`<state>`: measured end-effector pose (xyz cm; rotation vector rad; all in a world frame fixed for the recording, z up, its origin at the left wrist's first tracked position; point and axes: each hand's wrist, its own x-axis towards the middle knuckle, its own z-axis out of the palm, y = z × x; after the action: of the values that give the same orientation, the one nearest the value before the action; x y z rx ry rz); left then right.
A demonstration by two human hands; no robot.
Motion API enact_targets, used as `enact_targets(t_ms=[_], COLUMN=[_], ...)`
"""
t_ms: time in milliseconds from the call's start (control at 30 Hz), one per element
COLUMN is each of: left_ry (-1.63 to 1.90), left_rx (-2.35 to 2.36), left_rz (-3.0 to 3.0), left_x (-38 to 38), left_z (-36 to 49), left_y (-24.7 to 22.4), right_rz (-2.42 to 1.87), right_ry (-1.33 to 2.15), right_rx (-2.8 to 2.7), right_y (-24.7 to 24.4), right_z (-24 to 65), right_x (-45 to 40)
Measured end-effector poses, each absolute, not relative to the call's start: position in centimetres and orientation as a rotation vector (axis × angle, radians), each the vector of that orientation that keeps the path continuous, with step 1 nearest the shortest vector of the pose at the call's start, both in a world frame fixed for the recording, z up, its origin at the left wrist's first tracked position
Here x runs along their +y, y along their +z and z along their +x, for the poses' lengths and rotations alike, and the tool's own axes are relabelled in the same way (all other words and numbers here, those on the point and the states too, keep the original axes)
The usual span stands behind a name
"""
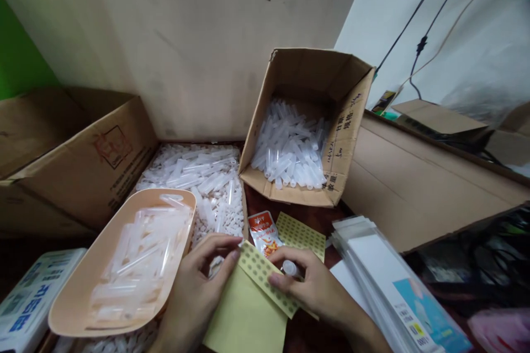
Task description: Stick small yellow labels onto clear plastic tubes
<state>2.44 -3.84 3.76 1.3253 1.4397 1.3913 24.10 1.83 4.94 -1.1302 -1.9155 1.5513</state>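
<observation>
A yellow sheet of small round stickers [260, 273] lies over a plain yellow sheet [244, 309] at the bottom centre. My left hand [209, 273] is closed, pinching the upper left corner of the sticker sheet between thumb and forefinger. My right hand [300, 276] grips the sheet's right part with thumb and fingers. A translucent plastic tube [290, 268] shows its round end between the fingers of that same hand; its far end is hidden. Just behind the hands are another dotted sticker sheet [304, 231] and a red and white snack packet [265, 231].
A peach basin [188, 215] of clear tubes stands at left, over a box of small white pieces [232, 215]. Behind, a tilted cardboard box [348, 138] holds more tubes. Packs of white sheets [372, 265] lie at right. Large cartons [95, 160] flank the left side.
</observation>
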Motion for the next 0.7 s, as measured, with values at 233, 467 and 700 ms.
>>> enact_targets(t_ms=[233,467,700], left_ry=[1.115,1.049,1.194], left_rx=[1.401,1.519,1.572], left_rz=[1.617,1.369,1.873], left_x=[-4.3,-4.1,-3.7], left_z=[1.9,1.5,1.6], left_y=[4.8,5.9,4.6], right_rz=[-1.097,-1.171,-1.213], right_ry=[1.456,1.512,1.401], right_rx=[-1.936,-1.688,-1.597], right_y=[4.8,4.3,3.6], right_z=[24.1,24.3,23.6], right_x=[1.8,2.1,2.2])
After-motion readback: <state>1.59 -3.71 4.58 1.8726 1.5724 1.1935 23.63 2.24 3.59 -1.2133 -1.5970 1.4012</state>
